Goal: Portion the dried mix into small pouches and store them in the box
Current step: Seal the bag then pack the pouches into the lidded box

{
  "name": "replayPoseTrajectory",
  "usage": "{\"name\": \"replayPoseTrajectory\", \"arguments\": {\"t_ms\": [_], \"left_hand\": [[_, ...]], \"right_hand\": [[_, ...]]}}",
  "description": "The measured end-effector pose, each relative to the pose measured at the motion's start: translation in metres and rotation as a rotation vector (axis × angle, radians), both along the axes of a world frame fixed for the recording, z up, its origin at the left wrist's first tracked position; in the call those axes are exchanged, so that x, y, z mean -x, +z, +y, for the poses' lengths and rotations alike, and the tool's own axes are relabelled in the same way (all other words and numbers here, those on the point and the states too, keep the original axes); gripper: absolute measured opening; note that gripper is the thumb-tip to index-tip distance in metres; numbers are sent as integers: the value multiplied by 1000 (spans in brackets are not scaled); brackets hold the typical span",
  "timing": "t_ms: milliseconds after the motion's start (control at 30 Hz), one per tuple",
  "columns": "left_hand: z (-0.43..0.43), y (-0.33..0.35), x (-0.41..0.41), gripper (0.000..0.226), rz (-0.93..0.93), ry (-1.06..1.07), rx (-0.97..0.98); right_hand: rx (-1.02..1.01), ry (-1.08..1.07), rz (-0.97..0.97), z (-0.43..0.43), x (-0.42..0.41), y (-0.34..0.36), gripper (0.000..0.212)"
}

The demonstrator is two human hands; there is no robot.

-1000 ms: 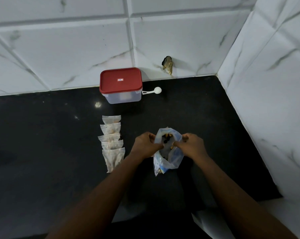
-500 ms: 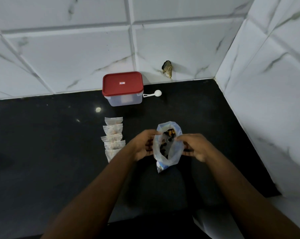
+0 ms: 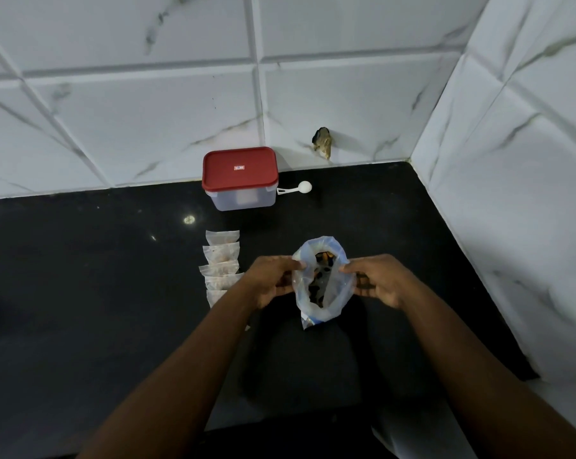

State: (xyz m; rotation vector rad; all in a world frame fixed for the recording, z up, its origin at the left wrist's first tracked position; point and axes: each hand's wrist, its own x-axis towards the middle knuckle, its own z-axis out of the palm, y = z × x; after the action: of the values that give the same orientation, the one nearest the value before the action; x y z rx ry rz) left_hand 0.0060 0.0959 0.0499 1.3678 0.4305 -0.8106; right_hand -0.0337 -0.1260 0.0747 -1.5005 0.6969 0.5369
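Plastic mix bag (image 3: 323, 303), mouth newly spread, black counter (image 3: 81, 293).
Pouches (image 3: 221, 260) in row at left; red-lidded box (image 3: 240, 180), scoop (image 3: 296, 188) far behind; left hand (image 3: 273, 279) and right hand (image 3: 376, 279) each pinch a bag rim, wider than a second ago: mix reachable, likely scooping next.

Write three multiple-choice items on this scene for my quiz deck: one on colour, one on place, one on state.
1. What colour is the lid of the box? A. blue B. red C. green
2. Where is the spoon? A. on the lid B. just right of the box C. under the box
3. How is the bag? A. sealed flat B. inside the box C. mouth held open by the left hand and right hand
Answers: B, the lid shows red; B, it lies by the box's right side; C, fingers pinch its rim apart.
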Motion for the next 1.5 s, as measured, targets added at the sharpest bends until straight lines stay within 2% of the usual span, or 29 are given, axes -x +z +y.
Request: {"name": "replayPoseTrajectory", "arguments": {"t_ms": [100,200,300,400,467,533,633,700,800,900,1000,1067,1233,1367,1500], "left_hand": [[-2,-2,1,14,-243,-40,-337],[0,-4,3,17,-508,-79,-634],[1,-6,7,23,-697,-101,-755],[-1,-11,9,17,-765,-100,-820],[-2,-14,8,16,-718,-59,-761],[-2,-13,8,15,-535,-22,-621],[1,-10,10,25,-247,-42,-456],[4,-11,13,30,-135,-37,-358],[4,-12,22,23,-68,-88,-236],[0,-13,27,25,-78,-94,-178],[-2,-11,27,22,-34,-35,-88],[-4,-6,27,20,40,9,9],[-3,1,26,26,130,55,143],[1,3,27,26,129,93,174],[0,5,28,25,75,139,171]], "right_hand": [[145,16,-29,4,-1,-5,20],[389,21,-100,3,-5,-12,13],[658,114,-220,7,-5,-14,13],[762,131,-311,12,-4,-17,21],[734,121,-293,13,-3,-18,17],[625,104,-223,14,-2,-17,12],[413,79,-80,15,5,-15,18],[278,35,-6,13,11,-14,26],[130,11,34,8,19,-14,40],[33,-44,-21,9,26,-15,51],[-64,-145,-98,11,28,-12,41],[-166,-186,-84,13,28,-7,32],[-158,-85,-47,16,26,-3,29],[-170,-101,-102,16,26,-4,37],[0,-94,-190,23,27,-3,36]]}}
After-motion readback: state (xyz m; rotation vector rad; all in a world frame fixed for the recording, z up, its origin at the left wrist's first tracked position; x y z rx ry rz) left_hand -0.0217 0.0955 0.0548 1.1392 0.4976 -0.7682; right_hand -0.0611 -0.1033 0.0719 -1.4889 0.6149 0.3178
